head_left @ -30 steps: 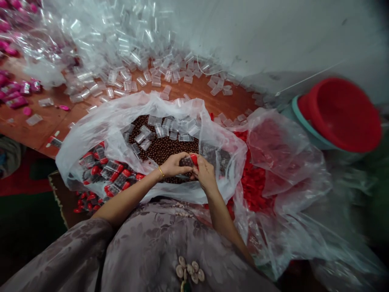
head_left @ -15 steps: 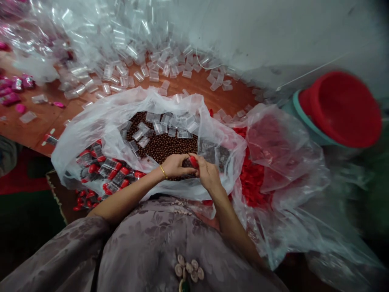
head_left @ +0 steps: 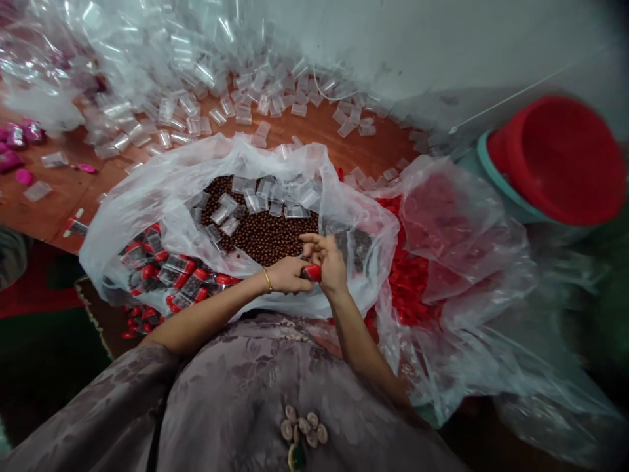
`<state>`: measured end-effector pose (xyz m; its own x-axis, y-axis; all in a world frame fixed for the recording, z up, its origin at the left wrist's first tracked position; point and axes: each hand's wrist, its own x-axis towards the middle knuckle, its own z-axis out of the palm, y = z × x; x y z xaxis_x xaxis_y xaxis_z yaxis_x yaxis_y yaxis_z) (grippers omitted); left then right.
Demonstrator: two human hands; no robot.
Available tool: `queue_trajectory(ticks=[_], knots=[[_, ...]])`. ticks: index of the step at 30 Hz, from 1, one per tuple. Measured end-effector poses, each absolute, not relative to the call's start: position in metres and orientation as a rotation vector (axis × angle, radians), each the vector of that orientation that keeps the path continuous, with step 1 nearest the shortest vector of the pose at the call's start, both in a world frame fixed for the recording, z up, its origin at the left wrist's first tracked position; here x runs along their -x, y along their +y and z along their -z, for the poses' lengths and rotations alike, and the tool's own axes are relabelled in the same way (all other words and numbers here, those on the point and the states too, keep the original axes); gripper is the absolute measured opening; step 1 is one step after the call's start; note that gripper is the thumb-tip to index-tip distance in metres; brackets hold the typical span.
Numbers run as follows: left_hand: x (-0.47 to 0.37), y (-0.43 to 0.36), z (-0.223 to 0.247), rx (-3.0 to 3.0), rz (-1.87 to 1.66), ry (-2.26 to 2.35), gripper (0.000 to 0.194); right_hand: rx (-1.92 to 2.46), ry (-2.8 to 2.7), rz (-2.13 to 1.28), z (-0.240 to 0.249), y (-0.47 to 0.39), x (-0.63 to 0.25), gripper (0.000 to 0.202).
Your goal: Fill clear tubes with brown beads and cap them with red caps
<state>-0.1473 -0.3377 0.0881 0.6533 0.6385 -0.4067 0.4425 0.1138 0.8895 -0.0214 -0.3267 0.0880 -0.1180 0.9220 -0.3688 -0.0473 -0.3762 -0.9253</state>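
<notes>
My left hand (head_left: 289, 275) and my right hand (head_left: 325, 259) meet over a large clear plastic bag (head_left: 162, 190) in my lap. Between them I grip a small packet with a red cap (head_left: 312, 273). The left fingers close on the packet body, mostly hidden; the right thumb and palm press the red cap while the other right fingers spread upward. Under the hands lies a heap of small brown beads (head_left: 265, 235) with empty clear little bags (head_left: 275, 196) on top. Filled packets with red caps (head_left: 181, 275) pile at the bag's left side.
A second clear bag (head_left: 442, 223) of red caps (head_left: 407, 282) lies to the right. Stacked red and teal basins (head_left: 555, 164) stand far right. Many empty clear bags (head_left: 196, 98) cover the wooden board behind; pink packets (head_left: 19, 141) lie far left.
The hands have drawn slightly toward my body with the packet. My right fingers have spread open upward and the red cap now sits lower, between both hands.
</notes>
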Motion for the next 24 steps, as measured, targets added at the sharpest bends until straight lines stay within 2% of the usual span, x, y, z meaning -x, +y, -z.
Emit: queue_trajectory(ticks=[5, 10, 14, 16, 19, 24], knots=[[0.138, -0.348, -0.096, -1.794, -0.057, 1.113, 0.010, 1.436, -1.406, -1.673, -0.076, -0.332, 0.020, 0.058], [0.136, -0.363, -0.099, -1.903, 0.128, 1.218, 0.025, 1.349, -1.704, -1.465, -0.069, -0.345, 0.021, 0.062], [0.149, -0.370, -0.094, -1.996, 0.231, 1.168, 0.026, 1.381, -1.604, -1.437, -0.066, -0.361, 0.033, 0.058], [0.169, -0.374, -0.090, -2.041, 0.277, 1.182, 0.026, 1.448, -1.456, -1.320, -0.064, -0.362, 0.021, 0.056], [0.222, -0.389, -0.082, -2.052, 0.432, 1.339, 0.025, 1.718, -1.321, -0.964, -0.059, -0.358, -0.039, 0.048], [0.332, -0.430, -0.065, -2.054, 0.647, 1.652, 0.035, 2.602, -1.409, -0.388, -0.038, -0.355, -0.175, 0.034]])
